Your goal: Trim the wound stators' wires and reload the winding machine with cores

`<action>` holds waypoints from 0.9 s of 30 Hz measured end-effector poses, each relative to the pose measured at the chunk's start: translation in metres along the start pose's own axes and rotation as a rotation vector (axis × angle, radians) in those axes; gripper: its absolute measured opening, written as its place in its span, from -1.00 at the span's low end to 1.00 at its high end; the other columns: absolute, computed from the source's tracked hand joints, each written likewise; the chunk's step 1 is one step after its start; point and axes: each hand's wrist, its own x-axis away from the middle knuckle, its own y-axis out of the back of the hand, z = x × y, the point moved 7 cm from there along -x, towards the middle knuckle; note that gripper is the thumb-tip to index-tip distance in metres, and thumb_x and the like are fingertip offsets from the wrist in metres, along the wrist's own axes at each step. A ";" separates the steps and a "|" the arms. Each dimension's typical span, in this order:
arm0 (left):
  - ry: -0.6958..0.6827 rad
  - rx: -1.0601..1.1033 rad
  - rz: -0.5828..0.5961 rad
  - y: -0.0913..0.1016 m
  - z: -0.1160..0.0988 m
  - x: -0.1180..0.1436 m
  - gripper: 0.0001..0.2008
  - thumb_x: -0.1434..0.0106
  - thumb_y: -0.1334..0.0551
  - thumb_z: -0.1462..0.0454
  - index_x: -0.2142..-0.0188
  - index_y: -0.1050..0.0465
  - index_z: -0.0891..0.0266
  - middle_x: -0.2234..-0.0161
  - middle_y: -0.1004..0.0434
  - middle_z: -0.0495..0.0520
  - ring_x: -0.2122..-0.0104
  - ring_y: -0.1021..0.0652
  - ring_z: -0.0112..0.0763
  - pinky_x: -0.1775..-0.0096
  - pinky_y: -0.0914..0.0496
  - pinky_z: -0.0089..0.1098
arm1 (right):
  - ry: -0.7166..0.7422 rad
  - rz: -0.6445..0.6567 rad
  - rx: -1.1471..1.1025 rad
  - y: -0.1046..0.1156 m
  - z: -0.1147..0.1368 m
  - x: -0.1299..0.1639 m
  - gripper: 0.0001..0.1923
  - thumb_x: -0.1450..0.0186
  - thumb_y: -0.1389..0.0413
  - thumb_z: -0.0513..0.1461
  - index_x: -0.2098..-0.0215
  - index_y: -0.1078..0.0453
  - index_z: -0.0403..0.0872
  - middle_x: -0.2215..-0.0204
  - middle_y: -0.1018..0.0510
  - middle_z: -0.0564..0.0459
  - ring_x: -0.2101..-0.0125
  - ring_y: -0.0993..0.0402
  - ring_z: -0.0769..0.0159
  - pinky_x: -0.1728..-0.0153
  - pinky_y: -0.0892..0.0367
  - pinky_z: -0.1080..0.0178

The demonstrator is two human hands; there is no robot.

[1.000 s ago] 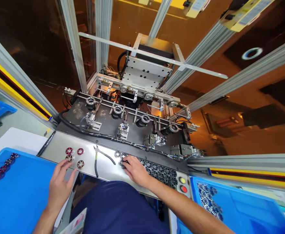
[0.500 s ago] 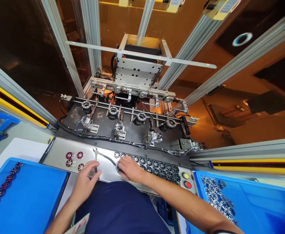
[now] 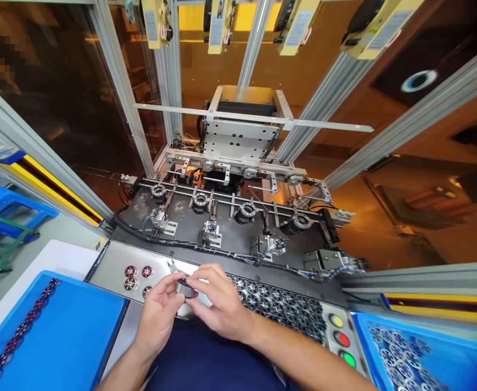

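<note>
While left hand (image 3: 159,315) pinches metal ring (image 3: 184,288), right hand (image 3: 218,304) grips same ring above steel shelf (image 3: 112,266)

A bare strip of steel desk (image 3: 112,267) is left open at the near left. Passage is narrowed by four red-wound parts (image 3: 136,275) and cutters (image 3: 174,267) beside it. To the right, the surface is covered by packed metal rings (image 3: 277,301). Farther back, reach is blocked by clamps and cables (image 3: 222,239).
</note>
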 end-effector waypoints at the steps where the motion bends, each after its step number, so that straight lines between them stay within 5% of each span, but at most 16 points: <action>1: -0.016 -0.017 -0.018 0.003 0.001 -0.001 -0.57 -0.07 -0.48 0.14 0.07 -0.58 0.17 0.10 -0.62 0.17 0.02 -0.57 -0.13 -0.03 -0.46 -0.22 | 0.000 -0.014 0.007 -0.001 0.000 0.000 -0.60 -0.25 -0.19 -0.35 -0.05 -0.38 -0.01 0.31 -0.56 -0.05 0.31 -0.46 0.18 0.30 -0.45 0.09; 5: -0.076 -0.107 -0.094 0.013 0.001 -0.003 -0.57 -0.07 -0.48 0.16 0.05 -0.59 0.17 0.07 -0.65 0.17 -0.01 -0.58 -0.16 -0.05 -0.46 -0.29 | -0.040 0.004 -0.039 0.000 -0.003 -0.001 -0.58 -0.27 -0.18 -0.34 -0.09 -0.38 0.00 0.30 -0.56 -0.05 0.28 -0.45 0.18 0.27 -0.45 0.09; 10: -0.076 -0.310 -0.054 0.018 -0.010 -0.001 -0.60 -0.07 -0.47 0.18 0.07 -0.63 0.14 0.08 -0.68 0.18 0.07 -0.64 -0.11 0.03 -0.52 -0.26 | -0.303 0.386 -0.297 -0.004 -0.021 -0.010 -0.70 -0.37 -0.11 -0.27 -0.05 -0.50 0.03 -0.12 -0.47 -0.14 -0.07 -0.44 0.15 -0.01 -0.42 0.04; 15: -0.168 -0.497 0.040 0.020 -0.023 0.004 -0.67 -0.06 -0.46 0.20 0.13 -0.68 0.06 0.06 -0.67 0.19 0.07 -0.63 -0.05 0.04 -0.54 -0.19 | -0.515 0.659 -0.632 -0.018 -0.038 -0.016 -0.77 -0.35 -0.18 -0.10 0.15 -0.62 -0.03 -0.16 -0.48 -0.13 -0.14 -0.44 0.12 -0.17 -0.29 0.02; 22: -0.207 -0.613 0.193 0.024 -0.023 0.012 -0.63 -0.06 -0.47 0.18 0.08 -0.65 -0.09 0.10 -0.69 0.15 0.04 -0.63 0.01 -0.05 -0.49 -0.09 | -0.422 0.927 -0.872 -0.044 -0.024 -0.021 -0.71 -0.39 -0.12 -0.09 0.19 -0.58 -0.12 -0.20 -0.43 -0.21 -0.20 -0.39 0.14 -0.22 -0.22 0.06; 24: -0.218 -0.616 0.164 0.038 -0.020 0.012 -0.56 -0.05 -0.47 0.17 0.03 -0.62 -0.08 0.06 -0.68 0.16 0.04 -0.63 0.02 -0.02 -0.51 -0.10 | -0.399 0.951 -0.861 -0.048 -0.026 -0.027 -0.71 -0.40 -0.11 -0.10 0.18 -0.56 -0.13 -0.21 -0.41 -0.23 -0.19 -0.40 0.15 -0.21 -0.25 0.07; 27: -0.279 -0.689 -0.089 0.089 -0.015 0.004 -0.48 -0.12 -0.42 0.14 -0.10 -0.51 -0.03 -0.05 -0.61 0.16 -0.02 -0.58 0.03 -0.06 -0.47 -0.08 | -0.329 0.949 -0.666 -0.053 -0.050 -0.054 -0.77 -0.41 -0.10 -0.17 0.15 -0.55 -0.12 -0.22 -0.40 -0.20 -0.21 -0.38 0.17 -0.19 -0.30 0.08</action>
